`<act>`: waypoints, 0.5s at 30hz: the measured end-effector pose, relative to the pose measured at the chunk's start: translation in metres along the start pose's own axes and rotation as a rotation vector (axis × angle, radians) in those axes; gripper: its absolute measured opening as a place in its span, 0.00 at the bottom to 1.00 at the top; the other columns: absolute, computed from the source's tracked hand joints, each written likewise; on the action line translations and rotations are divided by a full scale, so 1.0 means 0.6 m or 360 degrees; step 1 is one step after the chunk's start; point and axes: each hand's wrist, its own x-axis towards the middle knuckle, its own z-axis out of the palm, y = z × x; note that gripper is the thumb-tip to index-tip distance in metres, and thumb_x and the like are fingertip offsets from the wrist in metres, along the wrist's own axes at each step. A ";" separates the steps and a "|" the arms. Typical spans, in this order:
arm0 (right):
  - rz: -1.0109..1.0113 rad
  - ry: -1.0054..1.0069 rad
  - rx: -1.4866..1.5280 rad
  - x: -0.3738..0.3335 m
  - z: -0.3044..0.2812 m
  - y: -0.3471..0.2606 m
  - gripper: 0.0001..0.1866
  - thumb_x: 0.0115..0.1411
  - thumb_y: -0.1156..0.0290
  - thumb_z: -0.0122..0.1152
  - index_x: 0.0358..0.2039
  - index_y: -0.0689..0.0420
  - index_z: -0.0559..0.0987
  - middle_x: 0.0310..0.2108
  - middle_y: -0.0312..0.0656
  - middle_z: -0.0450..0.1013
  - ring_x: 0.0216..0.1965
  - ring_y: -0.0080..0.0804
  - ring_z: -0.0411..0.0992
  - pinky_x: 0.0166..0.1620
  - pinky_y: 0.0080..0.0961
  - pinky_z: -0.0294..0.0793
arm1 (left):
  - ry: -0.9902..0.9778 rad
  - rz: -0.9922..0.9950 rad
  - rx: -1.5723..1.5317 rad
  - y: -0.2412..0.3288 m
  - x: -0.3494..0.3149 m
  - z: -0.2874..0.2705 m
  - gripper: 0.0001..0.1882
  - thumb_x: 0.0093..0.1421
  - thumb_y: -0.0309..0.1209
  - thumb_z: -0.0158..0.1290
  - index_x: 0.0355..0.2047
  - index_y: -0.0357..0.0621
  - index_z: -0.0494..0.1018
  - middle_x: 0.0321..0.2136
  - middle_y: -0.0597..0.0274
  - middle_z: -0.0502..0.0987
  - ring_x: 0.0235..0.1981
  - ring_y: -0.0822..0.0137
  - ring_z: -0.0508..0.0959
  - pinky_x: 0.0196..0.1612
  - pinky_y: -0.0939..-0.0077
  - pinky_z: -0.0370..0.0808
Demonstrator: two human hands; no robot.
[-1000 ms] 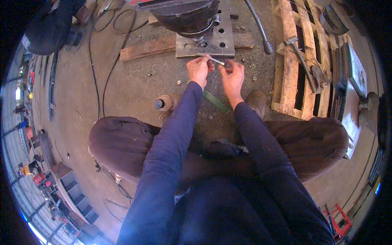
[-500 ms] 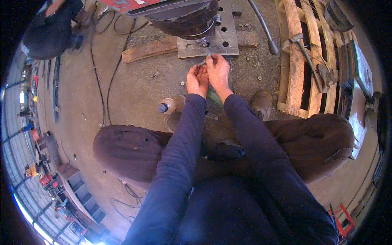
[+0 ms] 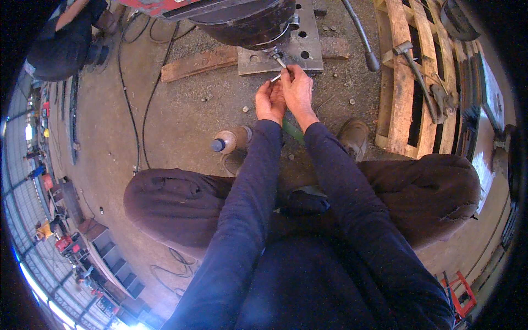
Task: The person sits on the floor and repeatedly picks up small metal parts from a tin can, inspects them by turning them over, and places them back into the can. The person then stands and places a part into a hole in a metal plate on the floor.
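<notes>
My right hand is closed, fingertips pinching a slim metal rod that reaches up to the underside of a dark, rounded machine body. Beside it, my left hand is half curled, thumb and fingers closed at a short, pale metal pin. The hands touch or nearly touch each other, and the exact kind of both small parts is hard to make out. Behind the fingertips lies a steel plate with several round holes, under the machine.
Timber lies beneath the plate. A capped bottle stands near my left boot. At right, a hammer rests on a wooden pallet; a metal lever hangs nearby. Black cables cross the left floor. Another person is at upper left.
My right fingertips have risen slightly and turned along the rod, more of which now shows below the machine. The pin at my left fingers shows more plainly. The view has shifted slightly.
</notes>
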 end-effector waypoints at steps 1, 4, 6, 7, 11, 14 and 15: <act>0.0032 -0.0020 -0.0059 0.001 -0.002 0.003 0.14 0.65 0.65 0.64 0.43 0.64 0.82 0.35 0.55 0.82 0.38 0.53 0.82 0.43 0.43 0.79 | 0.0027 0.0013 0.0043 -0.007 -0.004 0.006 0.17 0.72 0.35 0.46 0.50 0.32 0.72 0.48 0.44 0.79 0.51 0.49 0.79 0.60 0.56 0.74; -0.0098 0.0011 -0.0154 0.002 0.000 -0.002 0.14 0.66 0.64 0.64 0.43 0.64 0.82 0.36 0.56 0.82 0.39 0.57 0.81 0.43 0.45 0.79 | -0.0052 -0.0132 -0.0066 -0.015 0.005 -0.005 0.20 0.74 0.36 0.43 0.54 0.31 0.71 0.53 0.42 0.78 0.56 0.47 0.77 0.63 0.55 0.72; -0.0066 -0.0029 -0.0197 0.002 0.000 -0.008 0.15 0.66 0.64 0.64 0.43 0.64 0.82 0.36 0.57 0.82 0.39 0.58 0.81 0.43 0.46 0.79 | -0.0079 -0.0173 -0.0109 -0.016 0.013 -0.011 0.21 0.74 0.37 0.42 0.55 0.31 0.71 0.54 0.42 0.78 0.57 0.47 0.77 0.64 0.55 0.71; -0.0053 -0.0052 -0.0217 0.001 0.001 -0.013 0.15 0.66 0.64 0.64 0.44 0.63 0.82 0.36 0.57 0.82 0.39 0.59 0.81 0.42 0.46 0.79 | -0.0092 -0.0190 -0.0132 -0.014 0.017 -0.015 0.21 0.75 0.37 0.42 0.56 0.30 0.70 0.54 0.42 0.78 0.57 0.48 0.77 0.65 0.54 0.70; -0.0104 0.0064 -0.0112 -0.002 0.012 -0.002 0.15 0.66 0.64 0.64 0.44 0.64 0.82 0.35 0.56 0.82 0.36 0.56 0.81 0.40 0.45 0.79 | -0.0082 -0.0067 -0.0127 -0.003 0.012 -0.007 0.18 0.75 0.35 0.42 0.52 0.30 0.69 0.53 0.40 0.78 0.55 0.46 0.78 0.61 0.53 0.74; -0.0016 0.0071 0.0147 0.001 0.029 0.015 0.16 0.66 0.64 0.65 0.41 0.68 0.82 0.31 0.54 0.81 0.29 0.46 0.81 0.34 0.39 0.78 | 0.0036 0.0205 -0.0171 0.014 -0.010 0.004 0.15 0.74 0.33 0.44 0.48 0.29 0.68 0.50 0.36 0.78 0.49 0.46 0.81 0.52 0.54 0.81; 0.0123 0.0068 0.0335 0.010 0.033 0.039 0.17 0.66 0.64 0.65 0.40 0.69 0.82 0.29 0.53 0.81 0.27 0.41 0.80 0.32 0.37 0.77 | 0.0063 0.0296 -0.0042 0.009 -0.031 0.028 0.14 0.74 0.32 0.44 0.47 0.29 0.67 0.48 0.35 0.78 0.47 0.46 0.82 0.49 0.55 0.83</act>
